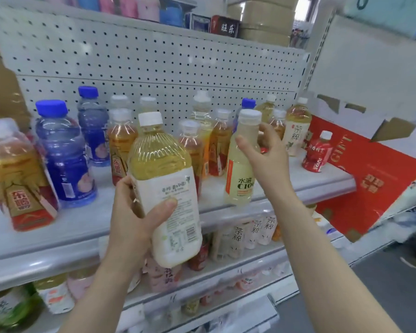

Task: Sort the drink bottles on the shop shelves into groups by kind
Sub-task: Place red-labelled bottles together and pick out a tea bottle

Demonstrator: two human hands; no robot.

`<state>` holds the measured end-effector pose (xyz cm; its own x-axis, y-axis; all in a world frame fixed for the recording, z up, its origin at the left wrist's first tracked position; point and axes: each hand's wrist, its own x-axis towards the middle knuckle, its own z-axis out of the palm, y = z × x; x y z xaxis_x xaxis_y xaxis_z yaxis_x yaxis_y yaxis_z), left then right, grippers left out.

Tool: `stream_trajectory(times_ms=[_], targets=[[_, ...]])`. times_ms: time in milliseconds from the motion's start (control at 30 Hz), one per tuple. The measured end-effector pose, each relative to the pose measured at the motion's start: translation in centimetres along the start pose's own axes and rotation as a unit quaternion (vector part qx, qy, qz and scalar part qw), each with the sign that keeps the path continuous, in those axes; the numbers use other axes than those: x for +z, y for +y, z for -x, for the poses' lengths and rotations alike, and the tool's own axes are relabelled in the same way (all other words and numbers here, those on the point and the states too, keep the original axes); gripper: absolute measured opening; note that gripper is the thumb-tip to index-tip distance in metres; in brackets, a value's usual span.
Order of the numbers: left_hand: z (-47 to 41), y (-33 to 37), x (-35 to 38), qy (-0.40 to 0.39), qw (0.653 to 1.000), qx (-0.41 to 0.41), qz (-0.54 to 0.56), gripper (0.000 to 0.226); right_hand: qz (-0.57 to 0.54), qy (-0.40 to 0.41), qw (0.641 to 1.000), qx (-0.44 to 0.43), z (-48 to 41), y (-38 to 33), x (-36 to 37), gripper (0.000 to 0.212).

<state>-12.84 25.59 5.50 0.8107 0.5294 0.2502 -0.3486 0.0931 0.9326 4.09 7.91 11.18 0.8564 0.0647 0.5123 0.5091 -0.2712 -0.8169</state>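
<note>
We hold two drink bottles at the shelf (82,227).
Our left hand (135,212) wraps its fingers round the white label of the big yellow tea bottle (163,169), tilted in front of the shelf edge. Our right hand (269,159) closes thumb and fingers round the shoulder of the pale cloudy bottle (240,179), its base over the shelf's front lip. The blue bottles (63,159) stand at the left.

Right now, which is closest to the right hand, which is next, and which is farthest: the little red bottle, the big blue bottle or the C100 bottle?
1. The C100 bottle, held in the grip of the right hand.
2. The little red bottle, at the right end of the shelf.
3. The big blue bottle, far left on the shelf.
</note>
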Motion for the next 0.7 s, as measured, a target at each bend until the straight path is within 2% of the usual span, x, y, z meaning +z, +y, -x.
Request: stream_trajectory(times_ms=[400, 533, 633, 700], targets=[[0.2, -1.8, 4.6, 0.089, 0.995, 0.017, -0.052, 0.076, 0.062, -0.024, 0.994, -0.082, -5.2, 4.5, 3.6, 0.044], [1.5, -3.2, 7.6, 0.125, 0.989, 0.015, -0.072, 0.074, 0.061, -0.074, 0.991, -0.093, -5.6, 5.0, 2.2, 0.051], [2.5, -4.4, 10.0, 0.15, 0.983, 0.012, -0.102, 0.074, 0.014, -0.092, 0.99, -0.109, -4.9, 4.2, -1.4, 0.041], [3.0, -5.2, 12.1, 0.154, 0.98, 0.017, -0.128, 0.077, -0.035, -0.19, 0.977, -0.093, -3.6, 3.2, -4.6, 0.038]])
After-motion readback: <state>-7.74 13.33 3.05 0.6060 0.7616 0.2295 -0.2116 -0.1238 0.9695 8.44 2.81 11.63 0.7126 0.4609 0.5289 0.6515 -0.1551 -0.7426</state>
